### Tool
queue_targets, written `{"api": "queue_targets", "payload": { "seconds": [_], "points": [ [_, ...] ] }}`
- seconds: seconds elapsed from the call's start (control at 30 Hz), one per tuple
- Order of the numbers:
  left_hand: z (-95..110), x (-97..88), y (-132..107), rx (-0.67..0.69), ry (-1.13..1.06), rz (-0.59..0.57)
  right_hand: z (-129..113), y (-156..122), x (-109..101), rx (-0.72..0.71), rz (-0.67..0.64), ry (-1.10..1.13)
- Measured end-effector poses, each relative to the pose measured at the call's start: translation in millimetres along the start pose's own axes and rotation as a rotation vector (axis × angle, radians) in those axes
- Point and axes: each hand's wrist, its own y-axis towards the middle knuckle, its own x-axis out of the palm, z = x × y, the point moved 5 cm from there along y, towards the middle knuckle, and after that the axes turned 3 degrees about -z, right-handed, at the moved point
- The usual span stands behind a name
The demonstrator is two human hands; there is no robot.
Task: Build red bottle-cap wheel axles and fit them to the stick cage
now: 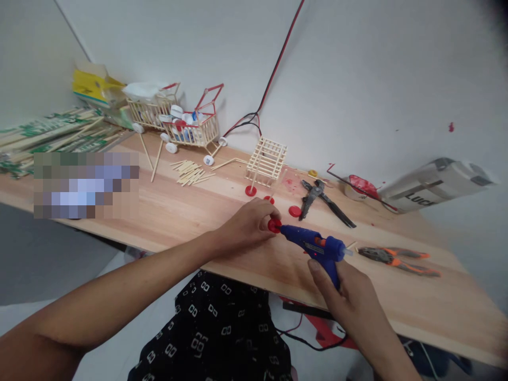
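Note:
My left hand [254, 219] pinches a small red bottle cap [274, 226] above the wooden table. In my right hand [349, 291] is a blue hot glue gun [313, 244], its nozzle at the cap and a clear glue stick poking out of its back end. Beyond my left hand stands a small frame of wooden sticks [266, 159], with red caps [250, 191] at the ends of its lower sticks. Another red cap [295, 211] lies loose on the table to the right.
Black pliers [323, 201] and orange-handled pliers [397, 260] lie to the right. Two stick-built carts [190, 132] stand at the back left, near cut sticks [190, 172] and bundled chopsticks [47, 132]. A grey-white container [432, 185] leans at the far right.

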Motion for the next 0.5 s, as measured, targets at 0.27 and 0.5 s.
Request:
{"api": "queue_targets", "payload": {
  "seconds": [0.27, 0.5],
  "points": [
    [-0.1, 0.3, -0.2, 0.022, -0.004, 0.001, -1.1, 2.1, 0.9, 0.002, -0.011, 0.008],
    [0.6, -0.4, -0.9, -0.002, -0.005, 0.014, -1.9, 3.0, -0.6, -0.002, -0.008, 0.001]
  ]
}}
